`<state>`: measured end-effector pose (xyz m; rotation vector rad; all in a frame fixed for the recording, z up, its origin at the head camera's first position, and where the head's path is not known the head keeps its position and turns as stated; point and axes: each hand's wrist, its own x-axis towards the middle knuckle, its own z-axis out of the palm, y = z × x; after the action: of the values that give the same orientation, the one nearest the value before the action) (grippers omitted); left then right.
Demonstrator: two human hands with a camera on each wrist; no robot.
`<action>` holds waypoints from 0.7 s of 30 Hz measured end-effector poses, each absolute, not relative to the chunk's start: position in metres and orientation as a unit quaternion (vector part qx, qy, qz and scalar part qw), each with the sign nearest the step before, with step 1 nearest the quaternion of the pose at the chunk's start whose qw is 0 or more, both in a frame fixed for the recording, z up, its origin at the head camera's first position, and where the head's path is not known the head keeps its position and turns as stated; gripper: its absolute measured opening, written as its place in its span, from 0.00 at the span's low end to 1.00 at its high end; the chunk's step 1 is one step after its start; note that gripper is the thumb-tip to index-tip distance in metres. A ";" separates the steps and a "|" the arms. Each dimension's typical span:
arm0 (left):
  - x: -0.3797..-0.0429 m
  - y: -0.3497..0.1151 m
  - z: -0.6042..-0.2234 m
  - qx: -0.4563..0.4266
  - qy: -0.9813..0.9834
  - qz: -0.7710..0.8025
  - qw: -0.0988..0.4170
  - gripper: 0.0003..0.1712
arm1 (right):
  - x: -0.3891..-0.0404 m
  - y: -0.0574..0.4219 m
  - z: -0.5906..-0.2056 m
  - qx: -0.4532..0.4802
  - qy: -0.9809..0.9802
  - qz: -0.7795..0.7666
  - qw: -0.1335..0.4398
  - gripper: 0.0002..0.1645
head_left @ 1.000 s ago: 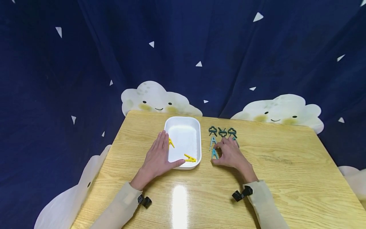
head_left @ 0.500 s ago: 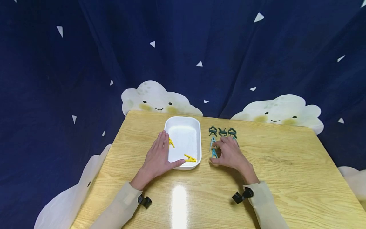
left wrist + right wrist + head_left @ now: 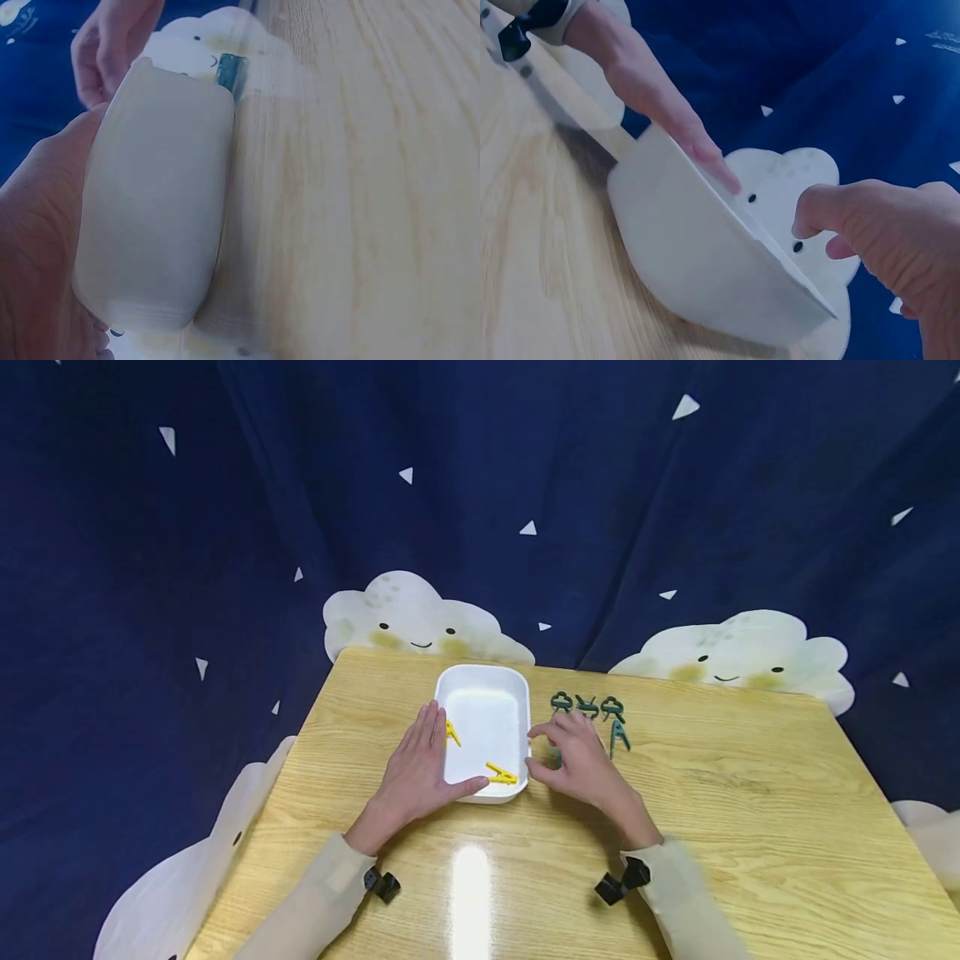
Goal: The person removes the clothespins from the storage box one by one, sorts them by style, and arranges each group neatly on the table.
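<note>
A white tray [image 3: 487, 710] stands on the table with two yellow clothespins inside, one [image 3: 453, 733] by its left wall and one [image 3: 501, 773] near its front right corner. My left hand [image 3: 415, 770] rests along the tray's left side, fingers straight, thumb over the front rim. Just beside the right rim is my right hand [image 3: 576, 758], thumb and index finger bent and apart, with nothing visible between them. In the right wrist view the tray [image 3: 697, 247] lies beyond that hand [image 3: 892, 225]. A light blue clothespin [image 3: 559, 757] is mostly hidden behind the right hand.
Dark green cloud-shaped clips lie in a row right of the tray: left [image 3: 561, 702], middle [image 3: 587, 707], right [image 3: 612, 707]. Below them is a dark green clothespin [image 3: 618, 736]. A dark blue curtain [image 3: 480, 485] hangs behind the wooden table [image 3: 750, 793].
My right hand has moved left from the light blue clothespins to the tray's right rim, uncovering the dark green clothespin. My left hand has stayed at the tray.
</note>
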<state>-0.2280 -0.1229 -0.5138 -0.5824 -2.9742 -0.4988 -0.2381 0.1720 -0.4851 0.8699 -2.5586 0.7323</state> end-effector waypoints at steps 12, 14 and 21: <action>-0.230 -0.124 -0.516 -0.192 -0.968 -0.156 0.045 0.79 | -0.266 0.116 -0.494 0.354 -0.900 0.237 0.094 0.28; -0.230 -0.124 -0.516 -0.193 -0.968 -0.156 0.045 0.79 | -0.271 0.109 -0.497 0.355 -0.902 0.232 0.081 0.29; -0.230 -0.126 -0.514 -0.199 -0.967 -0.154 0.041 0.79 | -0.278 0.090 -0.503 0.348 -0.915 0.196 0.064 0.34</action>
<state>-0.2300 -0.1256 -0.5145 -0.6096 -2.9617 -0.4720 -0.2783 0.0897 -0.5034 1.0516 -2.7623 0.5923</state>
